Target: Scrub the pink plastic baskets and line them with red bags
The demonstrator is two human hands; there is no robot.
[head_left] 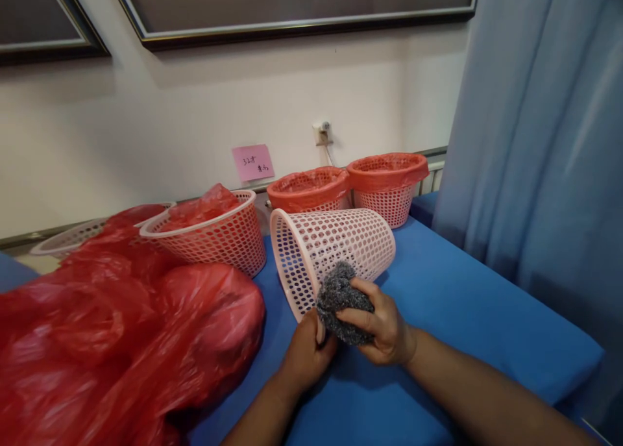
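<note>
A pink perforated plastic basket [335, 245] lies on its side on the blue table [462, 309], mouth toward me. My right hand [382, 326] is closed around a grey steel-wool scrubber [338, 297], pressing it against the basket's wall near the rim. My left hand [306, 352] grips the basket's lower rim from below, fingers curled.
A heap of red plastic bags [111, 342] fills the left foreground. Behind stand a pink basket with a loose red bag [214, 232], another basket [73, 238] at far left, and two lined baskets [311, 189] [389, 180] by the wall. A blue curtain [540, 141] hangs right.
</note>
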